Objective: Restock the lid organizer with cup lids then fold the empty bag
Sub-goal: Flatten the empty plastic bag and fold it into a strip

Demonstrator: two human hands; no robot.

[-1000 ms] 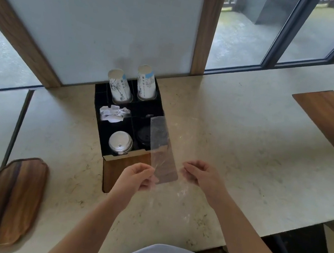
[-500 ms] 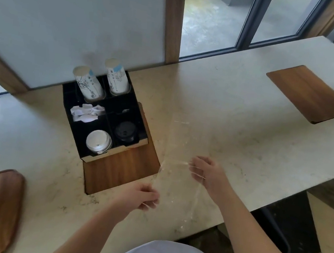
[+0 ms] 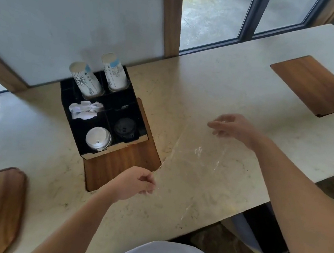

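Stretching across the view is a pale stone counter (image 3: 221,86), and you stand at its near edge. A clear plastic bag (image 3: 197,165) lies spread nearly flat on it in front of you. Your left hand (image 3: 136,183) pinches the bag's near left corner between curled fingers; your right hand (image 3: 233,127) holds the far edge, fingers loosely bent around the film. Left of the bag, a black lid organizer (image 3: 107,118) sits in a wooden recess. Its two back compartments hold stacks of paper cups (image 3: 86,80), the middle left one crumpled white paper (image 3: 83,109), the front left one white lids (image 3: 98,138), and the front right one black lids (image 3: 124,128).
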